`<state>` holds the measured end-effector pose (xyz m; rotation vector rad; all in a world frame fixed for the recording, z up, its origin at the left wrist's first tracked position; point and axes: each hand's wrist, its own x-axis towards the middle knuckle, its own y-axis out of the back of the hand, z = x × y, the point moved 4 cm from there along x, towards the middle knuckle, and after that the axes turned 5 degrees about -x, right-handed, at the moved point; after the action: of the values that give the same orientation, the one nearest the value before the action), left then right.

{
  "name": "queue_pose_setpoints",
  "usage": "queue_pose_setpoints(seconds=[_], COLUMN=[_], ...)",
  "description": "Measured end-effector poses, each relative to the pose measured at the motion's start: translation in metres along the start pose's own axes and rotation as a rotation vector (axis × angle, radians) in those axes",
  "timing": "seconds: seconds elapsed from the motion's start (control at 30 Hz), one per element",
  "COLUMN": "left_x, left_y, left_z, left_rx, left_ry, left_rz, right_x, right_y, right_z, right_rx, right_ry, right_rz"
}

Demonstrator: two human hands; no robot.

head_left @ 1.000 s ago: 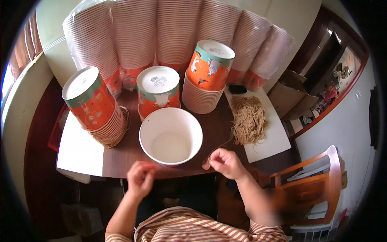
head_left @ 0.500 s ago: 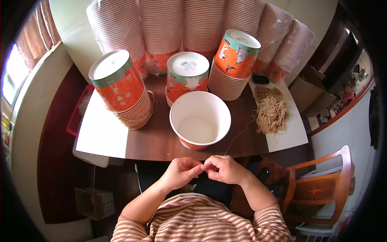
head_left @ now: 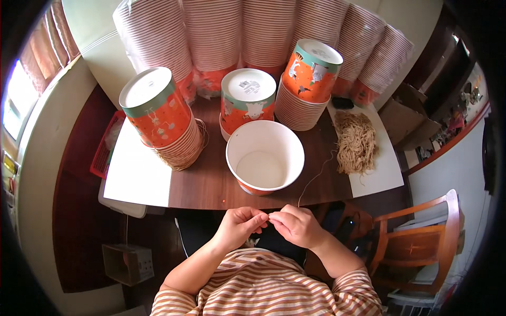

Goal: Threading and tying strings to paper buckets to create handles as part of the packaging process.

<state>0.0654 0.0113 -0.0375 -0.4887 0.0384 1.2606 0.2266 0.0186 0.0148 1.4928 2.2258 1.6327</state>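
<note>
My left hand (head_left: 241, 227) and my right hand (head_left: 298, 226) come together in front of the table's near edge, both in a pinch, fingertips almost touching. A thin beige string (head_left: 312, 181) runs from the bundle of beige string (head_left: 356, 145) across the table to my right hand, which is closed on it. Whatever is between the left fingertips is too small to make out. Just beyond my hands, a white-lined orange paper bucket (head_left: 265, 157) stands upright on the table, its mouth toward me.
Upturned orange-and-green buckets top a left stack (head_left: 161, 113), a middle stack (head_left: 247, 100) and a right stack (head_left: 311, 73). Behind them stand several tall bagged bucket stacks (head_left: 211, 37). White sheets (head_left: 139, 168) cover the table's (head_left: 205, 189) sides. A wooden chair (head_left: 414, 247) is at right.
My fingertips have drawn slightly apart, and my right hand has turned a little. The view has shifted slightly; the buckets stand as before.
</note>
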Motion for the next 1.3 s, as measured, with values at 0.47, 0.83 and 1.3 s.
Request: queue_pose_setpoints(seconds=[0.47,0.83,1.3], left_x=[0.011,0.003,-0.019], left_y=[-0.021,-0.048,-0.052], left_z=[0.018,0.048,0.082], left_rx=[0.029,0.516,1.167], left_ry=[0.069,-0.518,-1.291], left_rz=[-0.092,-0.175,-0.119], right_x=[0.010,-0.004,0.016], right_y=[0.028,0.047,0.051], right_z=[0.009,0.009,0.001], right_rx=[-0.088,0.025,0.264], right_ry=[0.165,0.052,-0.134], right_rz=[0.035,0.017,-0.013])
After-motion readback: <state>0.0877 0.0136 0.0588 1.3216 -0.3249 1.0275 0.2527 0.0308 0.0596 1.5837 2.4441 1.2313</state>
